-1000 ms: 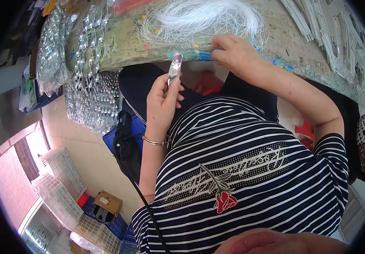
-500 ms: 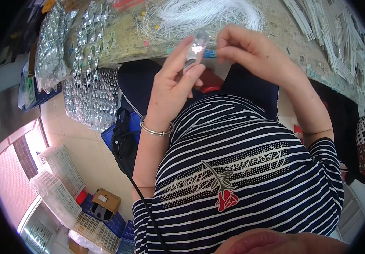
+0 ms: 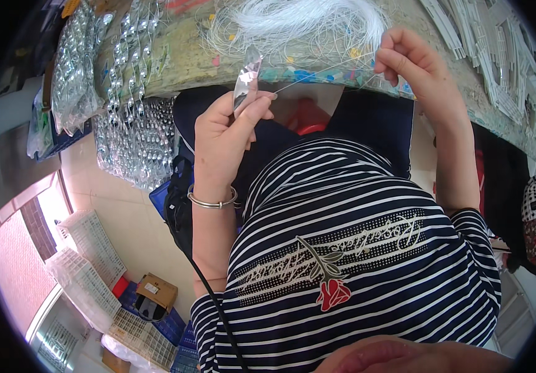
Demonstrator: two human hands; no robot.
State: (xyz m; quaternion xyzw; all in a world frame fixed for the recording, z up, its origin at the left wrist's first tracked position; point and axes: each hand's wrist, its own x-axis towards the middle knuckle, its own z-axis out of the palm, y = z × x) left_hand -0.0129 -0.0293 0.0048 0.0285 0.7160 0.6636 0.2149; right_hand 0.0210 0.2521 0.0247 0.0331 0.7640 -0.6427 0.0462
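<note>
My left hand (image 3: 223,137) closes its thumb and fingers on the lower end of a shiny silver piece (image 3: 247,79), pointed at the top and mirror-like. From that hand a thin white string (image 3: 324,73) runs tight, up and to the right. Its other end is pinched between the thumb and fingers of my right hand (image 3: 418,68), raised over the table's front edge. Both hands are apart from the tabletop. How the string meets the silver piece is hidden by my left fingers.
On the worn table (image 3: 184,68) lies a thick bundle of white strings (image 3: 318,17). Silver twisted strips (image 3: 134,62) hang over its left edge beside a clear bag (image 3: 72,81) of similar ones. White slats (image 3: 498,56) are heaped at right. Crates (image 3: 94,242) stand on the floor.
My hands have moved apart: the right up and to the right, the left down and to the left. The string now shows stretched between them, and the silver piece has turned.
</note>
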